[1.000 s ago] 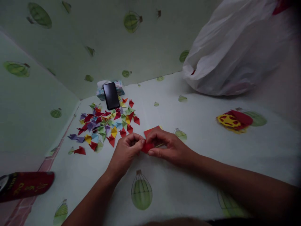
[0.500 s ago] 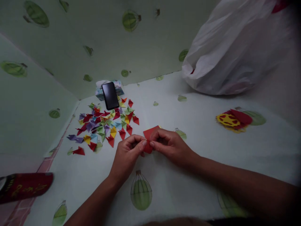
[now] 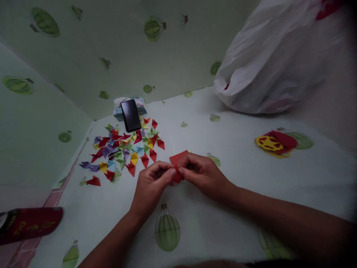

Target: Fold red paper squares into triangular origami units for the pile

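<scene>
Though small, paper (image 3: 176, 178) (red) between hands (image 3: 152, 184) (image 3: 205, 175)

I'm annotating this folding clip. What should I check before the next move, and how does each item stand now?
1. Both hands on the red piece: ok, left hand and right hand pinch it.
2. Red piece separate from the red sheet behind: cannot tell, they overlap.
3. Pile of folded triangles apart from the hands: ok.
4. Phone out of the way: ok.
5. Crease aligned: cannot tell, hidden.

red paper piece (image 3: 177, 160), multicoloured folded triangles (image 3: 122, 149), black phone (image 3: 130, 115), white bag (image 3: 276, 59), green-balloon-patterned sheet (image 3: 237, 208)
</scene>
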A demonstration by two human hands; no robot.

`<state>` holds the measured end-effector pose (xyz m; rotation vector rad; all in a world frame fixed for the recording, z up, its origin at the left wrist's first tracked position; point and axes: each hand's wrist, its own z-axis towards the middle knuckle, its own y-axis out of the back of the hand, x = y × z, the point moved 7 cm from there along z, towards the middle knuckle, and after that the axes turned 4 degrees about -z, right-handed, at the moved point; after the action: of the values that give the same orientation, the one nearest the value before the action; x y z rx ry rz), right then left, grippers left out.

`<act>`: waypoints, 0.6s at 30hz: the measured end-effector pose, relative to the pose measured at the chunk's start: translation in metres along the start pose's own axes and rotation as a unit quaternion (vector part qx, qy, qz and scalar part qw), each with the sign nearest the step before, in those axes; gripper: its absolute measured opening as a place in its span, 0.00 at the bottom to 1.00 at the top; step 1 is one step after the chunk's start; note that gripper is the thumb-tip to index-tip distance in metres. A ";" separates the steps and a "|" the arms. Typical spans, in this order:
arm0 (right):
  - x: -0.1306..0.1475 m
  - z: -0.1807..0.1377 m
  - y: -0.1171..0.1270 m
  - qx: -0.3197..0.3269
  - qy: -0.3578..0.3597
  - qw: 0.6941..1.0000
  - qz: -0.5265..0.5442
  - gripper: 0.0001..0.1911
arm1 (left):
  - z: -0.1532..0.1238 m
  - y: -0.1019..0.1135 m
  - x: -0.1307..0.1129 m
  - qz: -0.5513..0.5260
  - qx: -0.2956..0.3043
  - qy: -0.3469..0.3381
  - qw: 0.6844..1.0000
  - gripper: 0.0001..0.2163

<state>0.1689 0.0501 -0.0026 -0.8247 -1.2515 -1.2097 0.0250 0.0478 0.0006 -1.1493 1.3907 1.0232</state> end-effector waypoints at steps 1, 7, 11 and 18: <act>0.001 0.000 0.000 0.000 0.001 1.000 0.002 0.09 | 0.000 0.001 0.001 -0.004 -0.004 0.005 1.000 0.08; 0.006 0.000 -0.001 0.006 0.024 1.000 -0.002 0.08 | -0.001 0.000 0.001 0.022 -0.017 0.004 1.000 0.07; 0.000 0.000 -0.002 0.018 0.001 1.000 0.012 0.06 | 0.001 0.002 0.000 0.033 -0.031 -0.001 0.999 0.07; -0.010 0.002 -0.011 0.075 -0.053 0.992 0.086 0.07 | 0.003 0.005 0.005 0.042 -0.022 0.002 0.999 0.07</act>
<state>0.1585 0.0512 -0.0136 -0.8748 -1.3115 -0.9336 0.0201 0.0512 -0.0048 -1.1328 1.4361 1.1163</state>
